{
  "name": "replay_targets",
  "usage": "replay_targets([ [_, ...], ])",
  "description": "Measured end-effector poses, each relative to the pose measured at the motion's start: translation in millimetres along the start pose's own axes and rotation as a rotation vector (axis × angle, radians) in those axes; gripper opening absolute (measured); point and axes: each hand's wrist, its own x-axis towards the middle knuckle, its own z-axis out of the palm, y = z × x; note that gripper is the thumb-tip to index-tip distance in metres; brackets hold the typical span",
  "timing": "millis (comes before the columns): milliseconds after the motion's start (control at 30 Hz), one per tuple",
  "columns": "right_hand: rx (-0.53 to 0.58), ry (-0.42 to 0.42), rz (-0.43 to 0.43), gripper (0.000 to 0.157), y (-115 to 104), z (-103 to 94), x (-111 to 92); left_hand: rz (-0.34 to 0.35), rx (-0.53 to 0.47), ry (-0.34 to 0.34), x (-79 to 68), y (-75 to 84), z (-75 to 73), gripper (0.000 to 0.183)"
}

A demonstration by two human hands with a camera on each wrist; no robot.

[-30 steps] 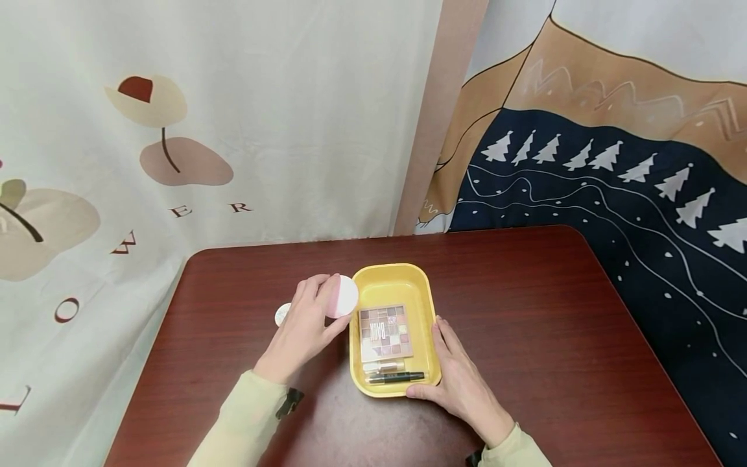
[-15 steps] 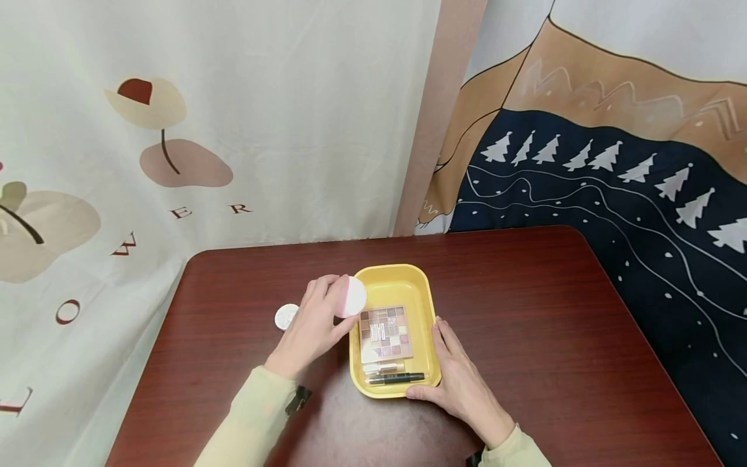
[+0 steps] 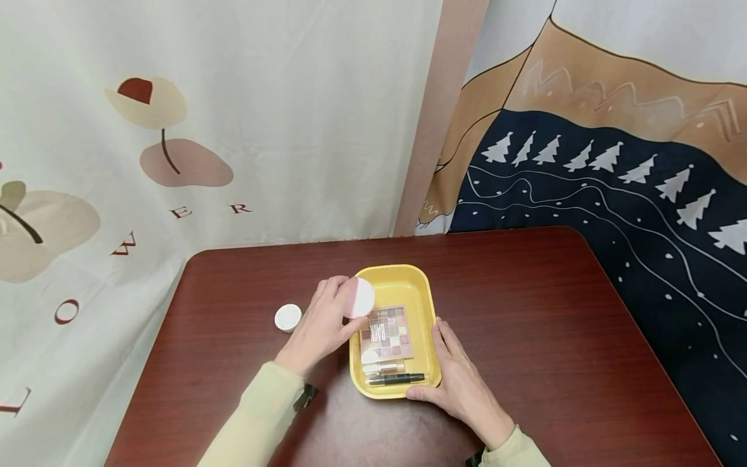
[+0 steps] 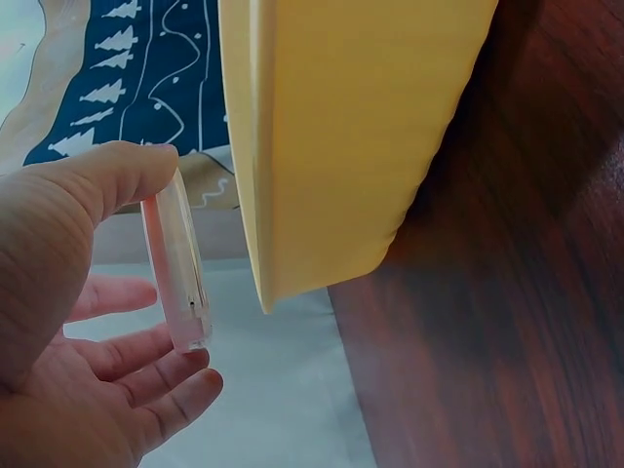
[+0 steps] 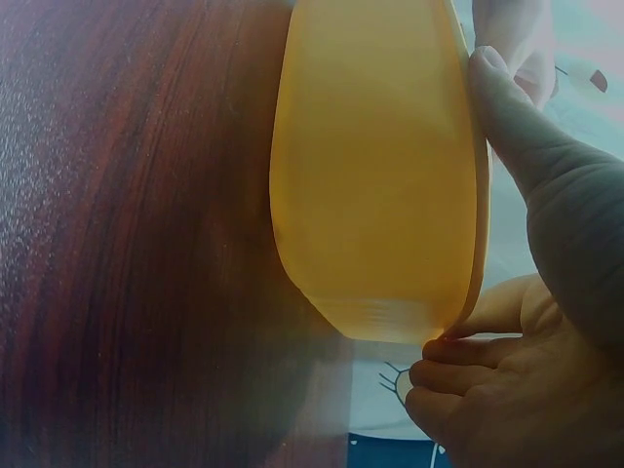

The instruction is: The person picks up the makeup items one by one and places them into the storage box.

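My left hand (image 3: 322, 322) pinches a round pink-and-white compact (image 3: 363, 298) over the left rim of a yellow tray (image 3: 419, 292). In the left wrist view, the compact (image 4: 177, 263) stands edge-on between thumb and fingers, apart from the tray wall (image 4: 341, 146). My right hand (image 3: 463, 383) holds the tray's near right corner, thumb at the near edge and fingers along the right side. Inside the tray lie an eyeshadow palette (image 3: 385, 334), a small clear tube (image 3: 383, 368) and a black pen-like stick (image 3: 397, 379).
A small round white container (image 3: 288, 318) sits on the dark red-brown table (image 3: 525, 311), left of my left hand. Behind the table hang a pale printed curtain (image 3: 321, 130) and a navy cloth with white trees (image 3: 554, 175).
My left hand has carried the compact to the right, from beside the tray to over its left rim. More of the white container shows. The right hand and tray have stayed put.
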Motion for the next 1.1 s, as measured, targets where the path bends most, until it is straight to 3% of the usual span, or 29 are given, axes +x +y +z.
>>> replay_targets([
  [600,0.006,0.001,0.003,0.123,-0.3,0.2,-0.3,0.044,0.036,-0.055,9.5,0.0,14.3,0.065],
  [1100,0.003,0.008,-0.010,0.123,0.8,0.4,-0.5,0.095,0.133,-0.078,14.6,4.2,25.5,0.060],
])
